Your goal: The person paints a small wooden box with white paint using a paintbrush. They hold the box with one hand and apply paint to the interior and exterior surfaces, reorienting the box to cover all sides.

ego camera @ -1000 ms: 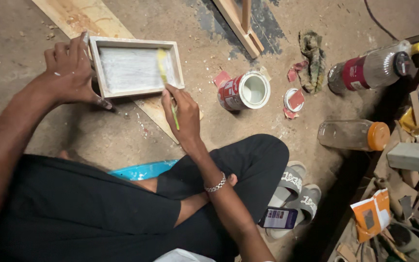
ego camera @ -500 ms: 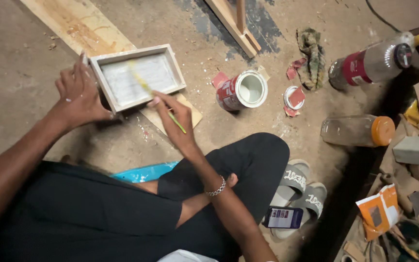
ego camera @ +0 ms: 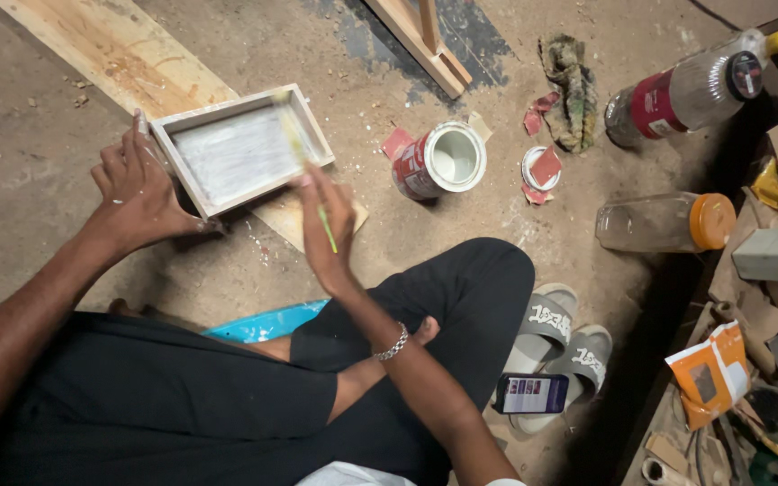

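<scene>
Two hands, brush (ego camera: 303,171) over tray (ego camera: 240,148)

Shallow wooden tray (ego camera: 243,151), rectangular, inside coated white, tilted on a plank on the floor, left edge held by left hand (ego camera: 141,193). Brush (ego camera: 303,162), green handle, blurred bristles over tray's right inner side, gripped in right hand (ego camera: 328,225).

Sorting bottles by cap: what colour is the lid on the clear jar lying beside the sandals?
Orange, on the clear jar, seen best in the head view.
</scene>
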A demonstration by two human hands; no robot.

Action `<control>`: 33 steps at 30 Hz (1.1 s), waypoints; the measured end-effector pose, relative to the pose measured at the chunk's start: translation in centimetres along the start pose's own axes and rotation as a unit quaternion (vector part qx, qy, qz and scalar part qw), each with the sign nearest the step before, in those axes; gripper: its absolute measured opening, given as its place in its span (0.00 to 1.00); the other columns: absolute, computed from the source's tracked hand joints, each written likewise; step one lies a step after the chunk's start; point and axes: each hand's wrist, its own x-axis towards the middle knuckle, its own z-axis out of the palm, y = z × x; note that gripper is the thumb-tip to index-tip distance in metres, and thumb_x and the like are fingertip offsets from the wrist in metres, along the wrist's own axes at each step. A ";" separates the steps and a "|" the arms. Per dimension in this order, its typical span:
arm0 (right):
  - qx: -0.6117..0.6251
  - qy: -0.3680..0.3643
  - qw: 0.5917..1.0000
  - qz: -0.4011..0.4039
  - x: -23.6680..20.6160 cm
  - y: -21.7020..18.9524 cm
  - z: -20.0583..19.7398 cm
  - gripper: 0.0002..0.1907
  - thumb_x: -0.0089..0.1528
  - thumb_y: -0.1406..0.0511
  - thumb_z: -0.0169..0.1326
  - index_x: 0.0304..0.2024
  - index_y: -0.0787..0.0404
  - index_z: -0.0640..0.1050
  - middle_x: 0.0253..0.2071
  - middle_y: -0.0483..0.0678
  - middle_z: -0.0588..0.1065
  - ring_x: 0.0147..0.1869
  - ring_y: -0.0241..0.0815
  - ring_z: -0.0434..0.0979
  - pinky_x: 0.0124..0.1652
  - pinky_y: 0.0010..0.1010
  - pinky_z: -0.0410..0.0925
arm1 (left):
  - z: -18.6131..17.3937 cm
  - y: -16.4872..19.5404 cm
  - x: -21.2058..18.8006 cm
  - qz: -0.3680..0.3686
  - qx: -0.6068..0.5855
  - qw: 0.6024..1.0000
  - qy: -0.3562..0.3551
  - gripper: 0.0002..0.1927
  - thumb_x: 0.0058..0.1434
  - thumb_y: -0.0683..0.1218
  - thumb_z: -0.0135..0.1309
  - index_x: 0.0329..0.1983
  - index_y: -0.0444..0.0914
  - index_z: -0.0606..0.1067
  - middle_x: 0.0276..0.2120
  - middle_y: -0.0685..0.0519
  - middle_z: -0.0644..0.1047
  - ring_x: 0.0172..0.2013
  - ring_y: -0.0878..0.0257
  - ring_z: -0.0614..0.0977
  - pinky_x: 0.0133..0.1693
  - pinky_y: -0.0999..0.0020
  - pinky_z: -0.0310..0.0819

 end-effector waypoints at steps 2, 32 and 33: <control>0.113 -0.064 0.991 0.042 -0.9 -0.4 1.1 0.20 0.72 0.60 0.48 0.61 0.64 0.76 0.44 0.45 0.81 0.51 0.36 0.79 0.55 0.30 0.72 | 0.0 0.1 0.0 0.008 0.019 1.000 0.009 0.90 0.24 0.74 0.71 0.73 0.18 0.36 0.71 0.25 0.47 0.63 0.31 0.57 0.60 0.32 0.50; -0.125 -0.004 0.988 -0.089 1.9 0.1 -3.0 0.14 0.67 0.63 0.57 0.53 0.62 0.82 0.41 0.52 0.80 0.48 0.42 0.74 0.50 0.34 0.69 | 0.0 0.1 0.4 -0.037 -0.001 0.999 -0.017 0.91 0.24 0.68 0.77 0.75 0.23 0.32 0.71 0.28 0.46 0.65 0.32 0.54 0.62 0.35 0.46; -0.141 -0.008 0.986 -0.094 2.2 -0.3 -3.0 0.14 0.67 0.62 0.57 0.52 0.62 0.83 0.41 0.52 0.81 0.47 0.43 0.73 0.48 0.34 0.68 | 0.1 0.1 0.4 -0.040 -0.004 0.999 -0.009 0.91 0.23 0.67 0.78 0.75 0.24 0.32 0.72 0.29 0.46 0.65 0.32 0.54 0.63 0.35 0.46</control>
